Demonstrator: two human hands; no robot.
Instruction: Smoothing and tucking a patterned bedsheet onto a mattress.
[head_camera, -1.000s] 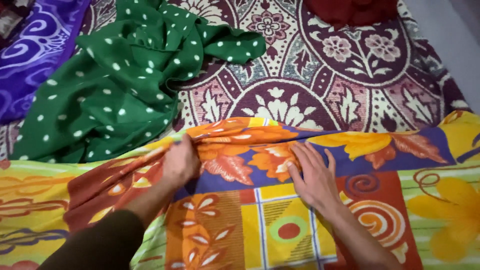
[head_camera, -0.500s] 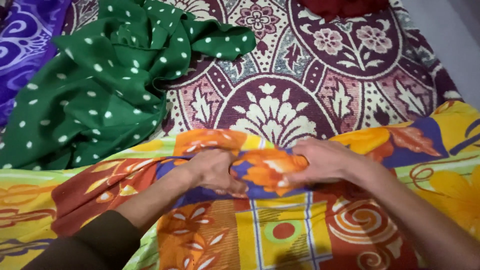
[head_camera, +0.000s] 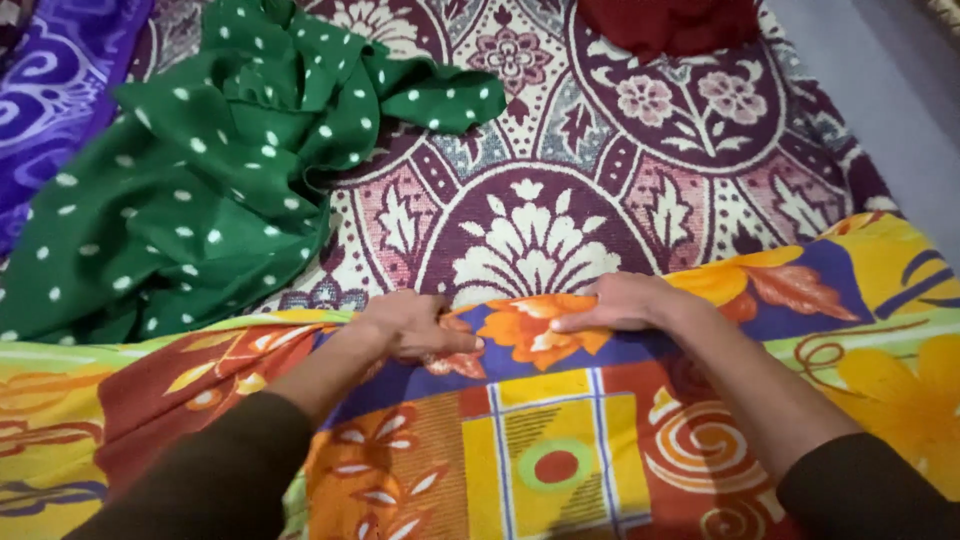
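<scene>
Nearest the camera lies a multicoloured patterned sheet (head_camera: 560, 450), with orange flowers, yellow squares and red swirls, spread flat across the whole near width of a maroon and cream floral rug (head_camera: 540, 230). Both dark-sleeved forearms reach over this sheet to its far edge. The left hand (head_camera: 410, 325) lies curled on that edge, fingers closed onto a pinch of the cloth. The right hand (head_camera: 620, 302), just beside it, grips the same edge at an orange flower, thumb under and fingers over the fold. Beyond the sheet's far edge the rug lies bare. Farther, to the left of the sheet, a crumpled green white-dotted cloth (head_camera: 200, 190) rests on the rug, with a purple cloth (head_camera: 50, 90) beyond it. Farthest, a dark red cloth (head_camera: 670, 22) sits at the rug's top.
</scene>
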